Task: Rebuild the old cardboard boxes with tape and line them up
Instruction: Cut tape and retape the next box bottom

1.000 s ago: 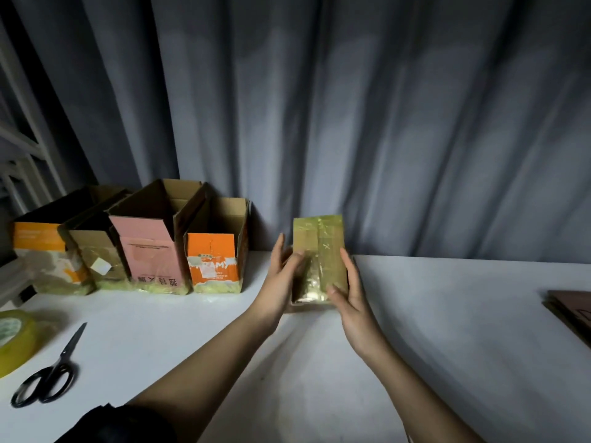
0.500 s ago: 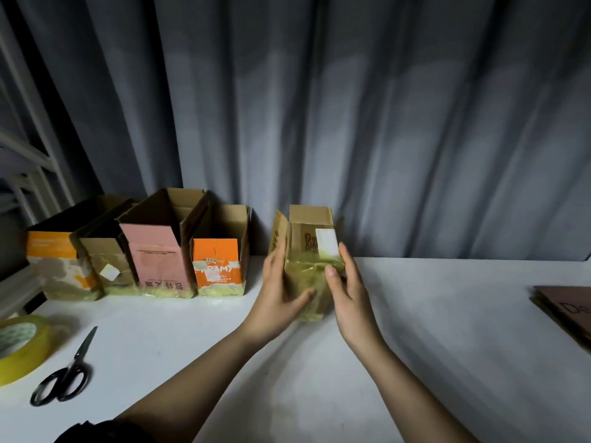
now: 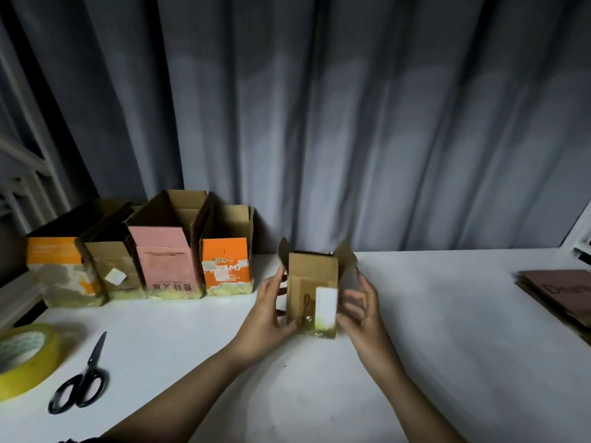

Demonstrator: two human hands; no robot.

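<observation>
A small brown cardboard box [image 3: 311,279] with a white label stands upright on the white table [image 3: 447,330], its top flaps open and yellowish tape round its bottom. My left hand [image 3: 267,310] holds its left side and my right hand [image 3: 359,306] holds its right side, fingers curled round the box. To the left, several rebuilt open boxes stand in a row against the curtain: an orange and white one [image 3: 56,270], a plain brown one [image 3: 112,270], a pink one [image 3: 166,263] and a smaller orange one [image 3: 227,260].
A roll of yellow tape [image 3: 27,356] lies at the table's left edge, with black scissors [image 3: 81,375] beside it. Flattened brown cardboard [image 3: 559,292] lies at the far right. A grey curtain hangs behind the table.
The small box has been turned from its taped bottom facing me to standing upright on the table, flaps open. Both hands stayed on its sides.
</observation>
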